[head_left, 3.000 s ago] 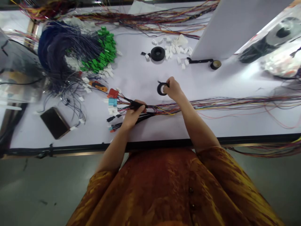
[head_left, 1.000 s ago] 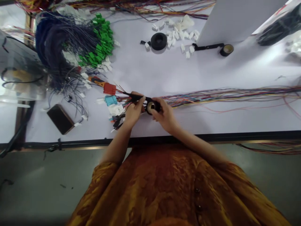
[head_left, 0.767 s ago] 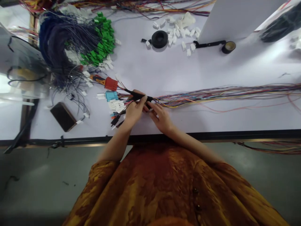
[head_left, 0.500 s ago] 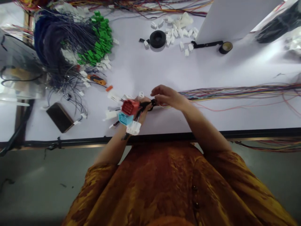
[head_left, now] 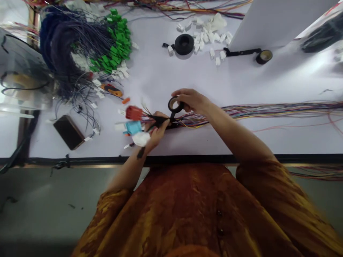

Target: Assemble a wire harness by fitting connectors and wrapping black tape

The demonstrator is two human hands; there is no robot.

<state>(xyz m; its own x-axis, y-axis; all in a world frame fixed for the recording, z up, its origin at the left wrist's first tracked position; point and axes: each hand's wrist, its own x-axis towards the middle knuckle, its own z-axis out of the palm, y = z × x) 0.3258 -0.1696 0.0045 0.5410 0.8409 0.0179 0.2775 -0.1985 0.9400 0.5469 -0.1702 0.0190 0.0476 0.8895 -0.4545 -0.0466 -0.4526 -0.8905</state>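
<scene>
My left hand (head_left: 157,135) is closed round the taped end of a wire bundle (head_left: 241,110). Red (head_left: 134,113), light blue (head_left: 133,127) and white (head_left: 141,139) connectors stick out to the left of that hand. Between thumb and fingers, my right hand (head_left: 191,100) pinches a roll of black tape (head_left: 174,105). A short strip of tape runs from the roll down to the bundle beside my left fingertips. The loose wires stretch off to the right under my right wrist.
Another black tape roll (head_left: 184,44) lies near small white connectors (head_left: 206,35). Dark blue wires with green connectors (head_left: 118,43), an orange cutter (head_left: 112,90) and a phone-like dark block (head_left: 69,132) are on the left. A smaller roll (head_left: 264,56) sits at the right.
The held tape roll now shows clearly, with its strip stretched to the bundle. The connectors have shifted left and turned, and my left hand has turned with them.
</scene>
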